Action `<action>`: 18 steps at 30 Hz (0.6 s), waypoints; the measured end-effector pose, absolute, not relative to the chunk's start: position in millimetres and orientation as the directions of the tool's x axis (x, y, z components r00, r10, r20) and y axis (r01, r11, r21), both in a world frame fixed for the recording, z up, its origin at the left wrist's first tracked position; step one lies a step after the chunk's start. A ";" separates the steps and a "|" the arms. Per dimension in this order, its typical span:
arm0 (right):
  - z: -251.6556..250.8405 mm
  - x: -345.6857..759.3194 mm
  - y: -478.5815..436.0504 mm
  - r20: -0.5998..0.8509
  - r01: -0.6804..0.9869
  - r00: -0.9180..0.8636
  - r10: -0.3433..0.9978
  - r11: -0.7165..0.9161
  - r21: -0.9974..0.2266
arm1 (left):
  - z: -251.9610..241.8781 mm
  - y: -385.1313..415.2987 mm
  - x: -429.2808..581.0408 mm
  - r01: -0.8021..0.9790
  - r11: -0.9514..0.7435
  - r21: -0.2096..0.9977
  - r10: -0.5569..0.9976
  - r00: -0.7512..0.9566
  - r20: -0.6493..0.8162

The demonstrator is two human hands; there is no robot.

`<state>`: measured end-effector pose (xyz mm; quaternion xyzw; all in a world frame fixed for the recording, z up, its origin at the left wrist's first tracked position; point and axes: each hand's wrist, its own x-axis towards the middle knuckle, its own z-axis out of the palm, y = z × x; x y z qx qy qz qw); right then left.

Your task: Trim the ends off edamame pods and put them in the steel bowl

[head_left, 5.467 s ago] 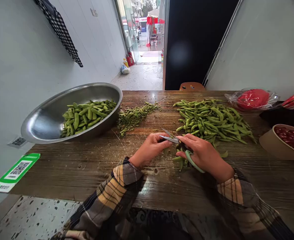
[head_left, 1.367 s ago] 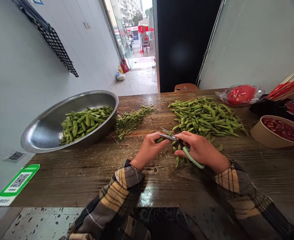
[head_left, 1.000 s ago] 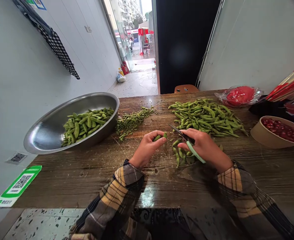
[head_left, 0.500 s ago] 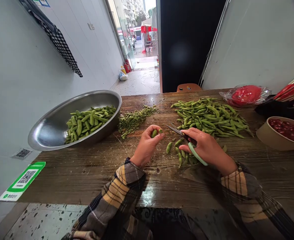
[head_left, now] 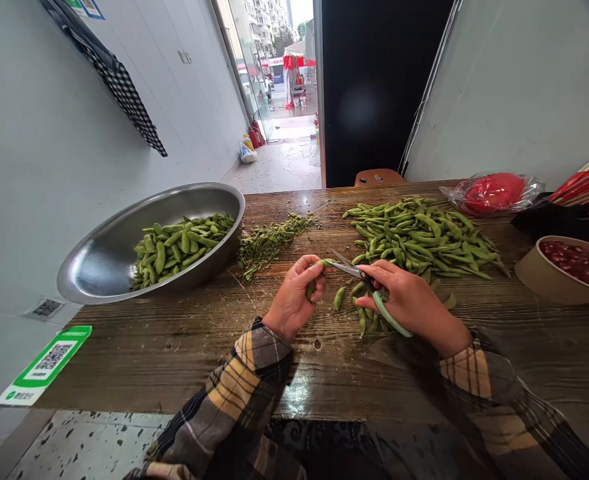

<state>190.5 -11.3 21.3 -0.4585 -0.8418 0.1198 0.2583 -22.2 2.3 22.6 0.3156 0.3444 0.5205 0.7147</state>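
Observation:
Green edamame pods point(head_left: 311, 289) are pinched in my left hand point(head_left: 294, 293), one tip poking out past the thumb and forefinger. My right hand point(head_left: 399, 300) grips scissors point(head_left: 385, 313) with pale green handles. Their blades are parted and reach the pod tip at my left fingers. Below the scissors lie several loose pods point(head_left: 339, 299) on the wooden table point(head_left: 199, 360). Behind my right hand spreads a large heap of pods point(head_left: 424, 233). Small green trimmings point(head_left: 269, 243) are piled beyond my left hand.
A tilted steel bowl point(head_left: 94, 247) at the left holds more pods. On the right stand a paper bowl of dark red pieces point(head_left: 529, 270) and a plastic-wrapped red bundle point(head_left: 494, 192). A green QR code card point(head_left: 44, 365) lies at the table's left edge.
The scissors have moved left and slightly down, bringing their blades to the pod tip. My left hand has turned a little, and a pod end now points toward the blades.

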 end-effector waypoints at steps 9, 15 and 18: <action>25.3 187.3 -14.4 0.334 0.690 -0.433 0.837 0.546 -0.475 | 18.5 -2.6 -14.9 -0.511 0.273 0.815 0.952 0.267 -0.151; 20.0 186.9 -13.8 0.350 0.689 -0.453 0.820 0.572 -0.446 | 19.6 -0.7 -17.4 -0.556 0.234 0.798 0.967 0.216 -0.134; 18.8 186.8 -13.5 0.362 0.683 -0.444 0.819 0.571 -0.455 | 17.7 -2.6 -14.1 -0.526 0.251 0.812 0.958 0.255 -0.131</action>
